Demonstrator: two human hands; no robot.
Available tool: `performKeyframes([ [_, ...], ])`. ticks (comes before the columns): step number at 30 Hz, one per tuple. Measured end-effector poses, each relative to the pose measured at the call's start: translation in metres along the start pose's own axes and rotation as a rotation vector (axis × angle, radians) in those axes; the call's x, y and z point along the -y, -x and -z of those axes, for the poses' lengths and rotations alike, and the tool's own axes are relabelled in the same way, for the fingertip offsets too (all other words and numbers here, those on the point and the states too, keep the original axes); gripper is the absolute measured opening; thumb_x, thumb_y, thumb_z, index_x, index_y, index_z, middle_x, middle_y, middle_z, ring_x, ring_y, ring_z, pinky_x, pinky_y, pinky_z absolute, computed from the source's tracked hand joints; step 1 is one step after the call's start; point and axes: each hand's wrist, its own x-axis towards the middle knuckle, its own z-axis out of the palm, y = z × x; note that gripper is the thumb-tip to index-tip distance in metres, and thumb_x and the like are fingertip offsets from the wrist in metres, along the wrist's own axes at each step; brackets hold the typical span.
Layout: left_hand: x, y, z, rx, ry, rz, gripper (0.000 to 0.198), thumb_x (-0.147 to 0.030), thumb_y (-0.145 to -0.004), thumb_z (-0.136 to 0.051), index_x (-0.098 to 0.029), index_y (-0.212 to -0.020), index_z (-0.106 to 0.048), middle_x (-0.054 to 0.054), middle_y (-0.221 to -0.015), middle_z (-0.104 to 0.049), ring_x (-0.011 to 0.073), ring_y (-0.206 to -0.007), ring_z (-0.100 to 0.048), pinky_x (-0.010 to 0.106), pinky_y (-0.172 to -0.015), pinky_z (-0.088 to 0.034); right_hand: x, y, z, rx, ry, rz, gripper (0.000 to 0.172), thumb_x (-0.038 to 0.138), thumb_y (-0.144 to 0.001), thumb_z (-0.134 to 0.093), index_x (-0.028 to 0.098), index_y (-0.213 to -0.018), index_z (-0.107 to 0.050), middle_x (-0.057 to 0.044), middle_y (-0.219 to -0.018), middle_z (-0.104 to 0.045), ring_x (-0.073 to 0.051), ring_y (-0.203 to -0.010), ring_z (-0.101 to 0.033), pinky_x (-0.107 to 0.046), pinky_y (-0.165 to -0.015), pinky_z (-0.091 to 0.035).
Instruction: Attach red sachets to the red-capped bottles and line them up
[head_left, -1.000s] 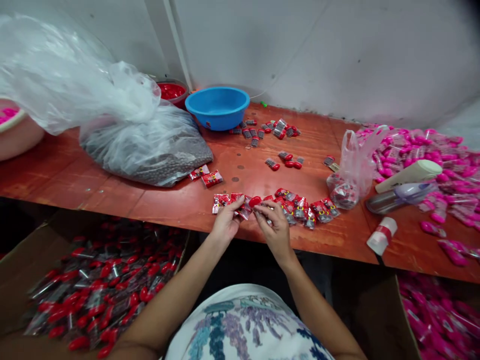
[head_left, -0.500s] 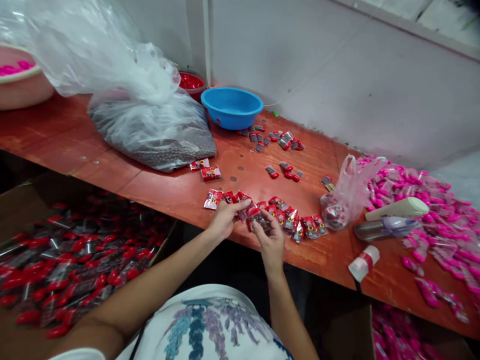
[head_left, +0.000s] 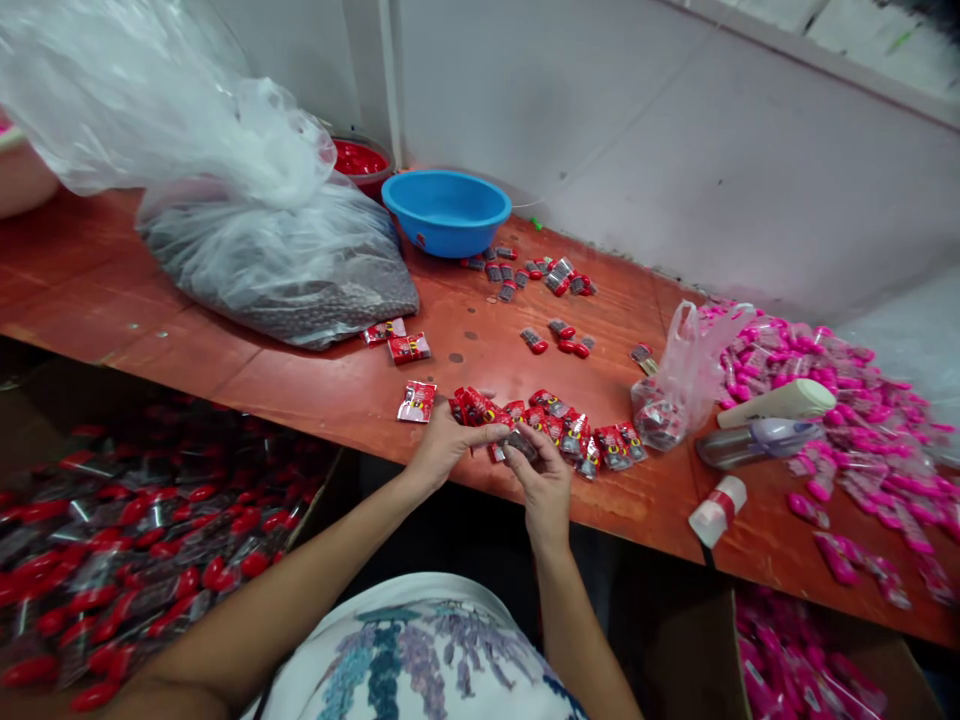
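Note:
My left hand (head_left: 444, 447) is closed, its thumb and fingers on red printed packets (head_left: 478, 406) near the table's front edge. Close beside it, my right hand (head_left: 545, 482) pinches a small clear pack with dark contents (head_left: 521, 446). Both hands nearly meet over the edge. Several red packets (head_left: 574, 432) lie in a row to the right of my hands. A single red and white packet (head_left: 417, 401) rests just left of them, and two more (head_left: 409, 347) lie by the large bag.
A clear bag of dark beads (head_left: 300, 290) and a blue basin (head_left: 448, 212) stand behind. At right are a small plastic bag (head_left: 664, 416), a clear bottle (head_left: 729, 447), a roll (head_left: 718, 511) and a pink heap (head_left: 847, 410). Red-capped tubes (head_left: 150, 560) fill a box below left.
The view has shifted slightly, so table items appear further left. The red packet between my hands now sits toward my left hand, and a dark clear pack shows at my right fingertips.

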Motion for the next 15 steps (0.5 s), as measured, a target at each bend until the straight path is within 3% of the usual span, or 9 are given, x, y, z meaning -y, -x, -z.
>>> performKeyframes([
  [7, 0.001, 0.000, 0.005, 0.077, -0.021, -0.024, 0.027, -0.016, -0.052, -0.085, -0.013, -0.073, -0.069, 0.003, -0.072, -0.070, 0.0154, -0.065, -0.064, 0.024, -0.063, -0.051, 0.000, 0.003, -0.002, -0.024, -0.165, -0.116, 0.032, 0.029, -0.072, -0.074, 0.020, -0.102, -0.065, -0.002, -0.088, -0.069, -0.013, -0.070, -0.062, -0.027, -0.064, -0.053],
  [11, -0.001, 0.000, 0.003, 0.086, -0.046, -0.024, 0.033, -0.015, -0.051, -0.085, -0.014, -0.081, -0.071, 0.003, -0.073, -0.070, 0.0162, -0.066, -0.064, 0.026, -0.067, -0.052, 0.000, 0.004, 0.003, 0.001, -0.087, -0.045, 0.031, 0.028, -0.073, -0.074, 0.021, -0.102, -0.066, -0.002, -0.092, -0.068, -0.016, -0.079, -0.063, -0.031, -0.074, -0.053],
  [15, -0.002, 0.001, -0.003, 0.046, -0.101, -0.072, 0.027, -0.015, -0.050, -0.085, -0.014, -0.072, -0.070, 0.001, -0.067, -0.069, 0.0150, -0.063, -0.063, 0.026, -0.069, -0.052, 0.003, 0.003, 0.008, -0.003, 0.047, 0.119, 0.024, 0.026, -0.075, -0.072, 0.022, -0.099, -0.070, -0.003, -0.098, -0.064, -0.018, -0.092, -0.062, -0.034, -0.086, -0.050],
])
